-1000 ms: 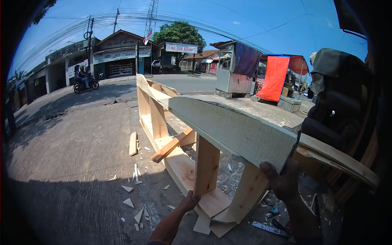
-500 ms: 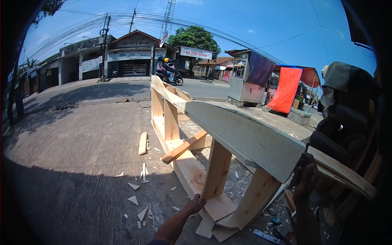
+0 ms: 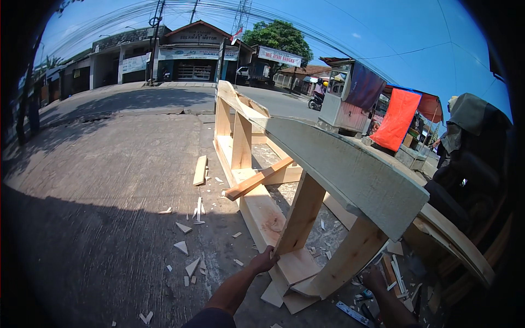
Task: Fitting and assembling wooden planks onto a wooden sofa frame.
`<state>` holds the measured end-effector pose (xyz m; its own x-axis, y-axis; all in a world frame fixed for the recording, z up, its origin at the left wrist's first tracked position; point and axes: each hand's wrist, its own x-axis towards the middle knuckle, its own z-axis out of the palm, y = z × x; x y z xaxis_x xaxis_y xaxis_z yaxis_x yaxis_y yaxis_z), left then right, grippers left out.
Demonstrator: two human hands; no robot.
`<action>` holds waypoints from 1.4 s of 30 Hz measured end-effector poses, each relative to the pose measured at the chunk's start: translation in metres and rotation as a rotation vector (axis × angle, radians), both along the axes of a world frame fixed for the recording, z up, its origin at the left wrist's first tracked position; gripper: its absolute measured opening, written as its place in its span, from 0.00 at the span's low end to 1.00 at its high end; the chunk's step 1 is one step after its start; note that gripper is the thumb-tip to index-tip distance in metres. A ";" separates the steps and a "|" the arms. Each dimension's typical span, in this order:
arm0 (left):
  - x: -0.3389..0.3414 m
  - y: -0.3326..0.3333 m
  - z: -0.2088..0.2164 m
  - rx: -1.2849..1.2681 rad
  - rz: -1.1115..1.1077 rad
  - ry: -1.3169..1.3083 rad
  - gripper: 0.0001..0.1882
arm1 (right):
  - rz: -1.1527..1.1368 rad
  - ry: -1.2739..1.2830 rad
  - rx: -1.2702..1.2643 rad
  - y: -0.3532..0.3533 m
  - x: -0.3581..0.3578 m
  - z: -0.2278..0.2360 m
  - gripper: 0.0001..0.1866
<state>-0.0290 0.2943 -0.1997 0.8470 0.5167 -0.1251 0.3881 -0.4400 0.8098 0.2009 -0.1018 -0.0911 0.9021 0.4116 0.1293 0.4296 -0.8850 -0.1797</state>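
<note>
A long wooden frame of pale boards stretches away from me, with uprights rising from a bottom plank [image 3: 264, 216]. A wide whitish board [image 3: 350, 164] runs along its top. My left hand [image 3: 265, 259] is closed on the lower edge of an upright board [image 3: 301, 213], close to the bottom plank. My right hand [image 3: 374, 279] is low in the shade, just right of the nearest upright board [image 3: 350, 257]. Its fingers are too dark to make out. A loose brown wooden bar [image 3: 258, 179] lies slanted across the bottom plank.
Wood offcuts [image 3: 181, 247] litter the concrete, with a loose wood strip [image 3: 200, 170] beside the frame. A metal ruler [image 3: 354, 314] lies near my right forearm. Curved boards [image 3: 454, 240] stand at right. Beyond are a road, a stall [image 3: 342, 98] and a motorbike [image 3: 315, 101].
My right hand has dropped from the near end of the whitish board to beside the nearest upright. My left hand keeps its hold. The view has shifted, and the motorbike has moved right.
</note>
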 end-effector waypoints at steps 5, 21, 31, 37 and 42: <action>0.005 -0.005 0.007 0.013 -0.016 0.011 0.29 | 0.322 0.675 -1.119 -0.044 -0.023 -0.101 0.24; 0.012 -0.006 0.007 -0.038 -0.012 -0.002 0.28 | 0.891 0.656 -0.778 0.018 -0.106 -0.123 0.24; 0.004 -0.006 0.004 -0.019 -0.020 -0.045 0.28 | 0.985 0.645 -0.897 -0.049 -0.041 -0.207 0.22; 0.010 -0.008 0.007 -0.016 -0.013 -0.022 0.27 | 0.929 0.769 -0.858 -0.014 -0.114 -0.127 0.23; 0.014 -0.010 0.013 -0.004 -0.044 -0.030 0.28 | 0.807 0.709 -0.832 0.000 -0.121 -0.102 0.24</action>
<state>-0.0148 0.2843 -0.1869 0.8724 0.4782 -0.1010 0.3435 -0.4530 0.8227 0.0796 -0.1019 -0.1936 0.1430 0.5806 -0.8015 0.9146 -0.3869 -0.1172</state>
